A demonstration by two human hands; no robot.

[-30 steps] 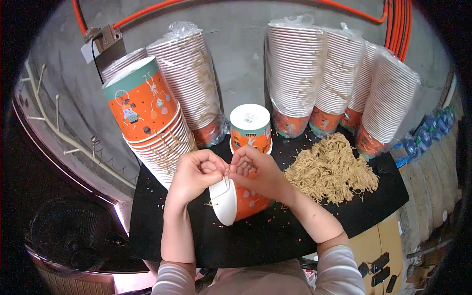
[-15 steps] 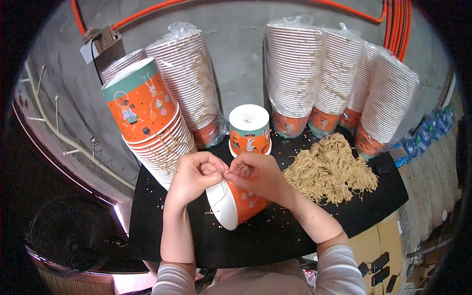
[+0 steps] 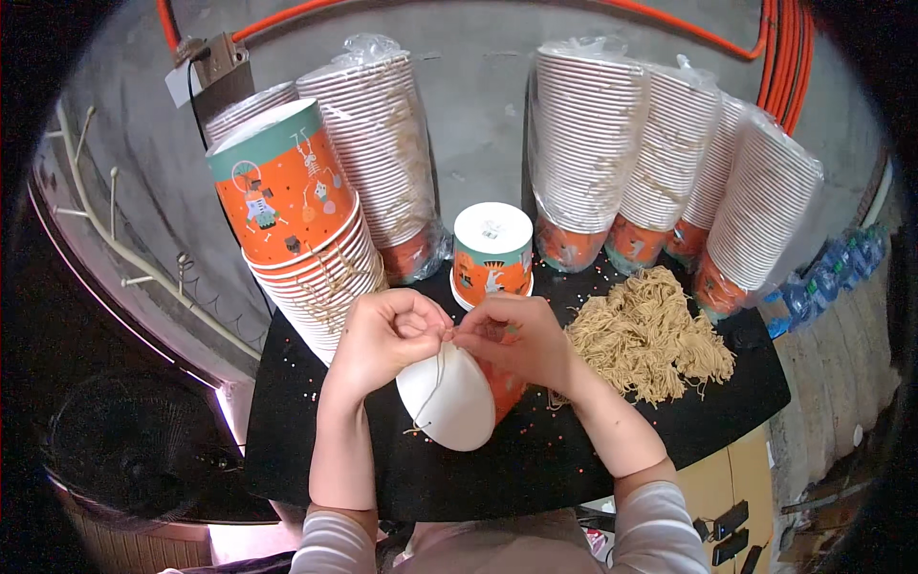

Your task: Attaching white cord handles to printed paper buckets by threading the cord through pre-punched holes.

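Note:
Both hands meet at the upper edge of an orange paper bucket [image 3: 505,387], tipped so that its white end [image 3: 446,402] faces me. My left hand [image 3: 394,335] is closed, thumb and fingertips pinching a thin tan string at the edge. Right beside it, my right hand [image 3: 516,342] pinches at the same spot, its fingertips almost touching the left ones. One length of the string [image 3: 435,387] hangs down across the white end. The exact grip of the fingertips is too small to make out.
An upside-down bucket [image 3: 492,251] stands beyond my hands. A loose heap of tan strings [image 3: 655,335] lies at right. Nested buckets [image 3: 311,273] rise at left; plastic-wrapped stacks [image 3: 585,143] line the back. The black table [image 3: 382,478] carries small scattered bits. Blue bottles [image 3: 837,273] lie far right.
The bucket has turned so more of its white end faces me and less of its orange side shows. Both hands stay pinched together at its edge.

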